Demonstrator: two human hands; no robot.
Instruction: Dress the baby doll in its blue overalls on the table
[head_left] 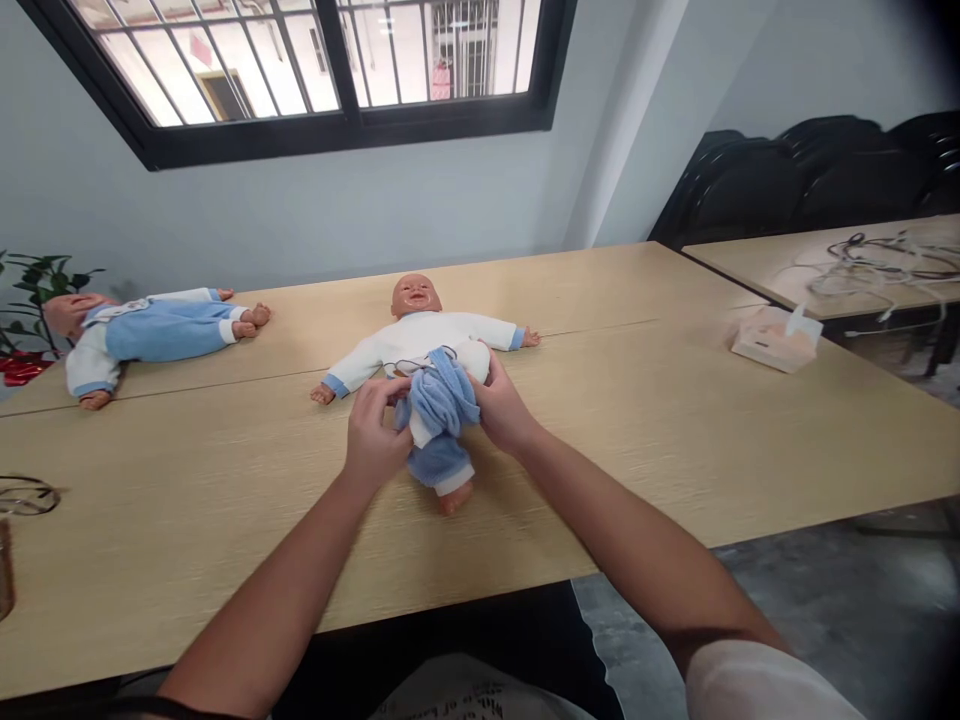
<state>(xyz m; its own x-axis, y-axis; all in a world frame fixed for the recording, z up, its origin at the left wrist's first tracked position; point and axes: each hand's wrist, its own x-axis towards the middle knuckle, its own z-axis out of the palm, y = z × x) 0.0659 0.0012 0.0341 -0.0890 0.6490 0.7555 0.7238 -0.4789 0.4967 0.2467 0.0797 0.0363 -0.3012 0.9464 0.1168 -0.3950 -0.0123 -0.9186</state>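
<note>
A baby doll [417, 297] lies on its back on the wooden table, head toward the window and arms spread, in a white top with blue cuffs. Light blue doll trousers [442, 395] are bunched around its hips and legs; one foot shows below a white cuff. My left hand [379, 430] has its fingers curled onto the bunched cloth at the left side. On the other side, my right hand [504, 405] grips around the doll's hip at the edge of the trousers. The doll's other foot is hidden by cloth or hand.
A second baby doll [165, 335] in blue and white lies at the far left, near a potted plant [45, 290]. Glasses [28, 495] rest at the left edge. A tissue box [776, 340] stands at right. Cables [892, 265] lie on another table before black chairs [795, 180].
</note>
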